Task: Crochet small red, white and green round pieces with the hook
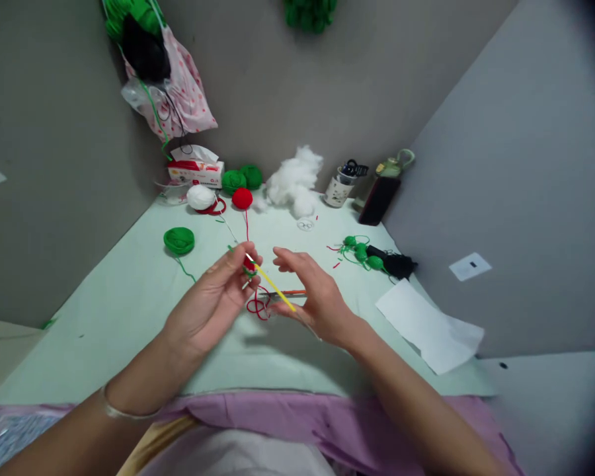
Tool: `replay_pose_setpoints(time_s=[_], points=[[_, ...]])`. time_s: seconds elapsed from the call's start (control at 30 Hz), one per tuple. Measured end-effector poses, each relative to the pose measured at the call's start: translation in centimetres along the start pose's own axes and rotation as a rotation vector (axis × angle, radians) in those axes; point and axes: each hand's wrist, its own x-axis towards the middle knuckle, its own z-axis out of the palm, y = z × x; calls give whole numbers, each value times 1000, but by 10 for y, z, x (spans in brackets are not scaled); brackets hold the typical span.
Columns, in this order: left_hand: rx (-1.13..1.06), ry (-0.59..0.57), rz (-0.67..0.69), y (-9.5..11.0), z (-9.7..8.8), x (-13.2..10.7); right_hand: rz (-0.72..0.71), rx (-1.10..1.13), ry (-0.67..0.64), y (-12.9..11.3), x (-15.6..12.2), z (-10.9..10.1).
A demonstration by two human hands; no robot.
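Between the fingertips of my left hand is a small red and green crochet piece. A yellow crochet hook slants from that piece down to the right. My right hand is open, fingers spread from the thumb; the hook's lower end lies near the thumb, and I cannot see a grip on it. White yarn from a white yarn ball and red yarn from a red yarn ball lead toward my left hand. Below and between the hands lie scissors with orange handles and a loose red strand.
A green yarn ball sits at left. Along the back are a tissue box, more green yarn balls, white stuffing, a pen cup and a phone. Green-and-black pieces and white paper lie right.
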Motion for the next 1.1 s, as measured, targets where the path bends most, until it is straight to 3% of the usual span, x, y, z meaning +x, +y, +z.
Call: replay_pose_setpoints(time_s=[0.1,0.3,0.53,0.67,0.87,1.0,1.1], points=[[71,-45,-31,-11,4,17,18,203,162,-6,10,7],[247,-85,-116,-11,5,34,345,486,382,6,19,16],[490,-56,-43,-17,-1,48,501,552,341,25,13,23],[490,-74,-90,-25,-8,55,569,538,416,35,13,20],[418,-7,-88,-28,-8,56,657,702,332,34,14,19],[463,-103,-149,-17,-14,61,734,773,379,35,12,22],[562,-10,18,-3,-22,68,777,867,401,39,8,24]])
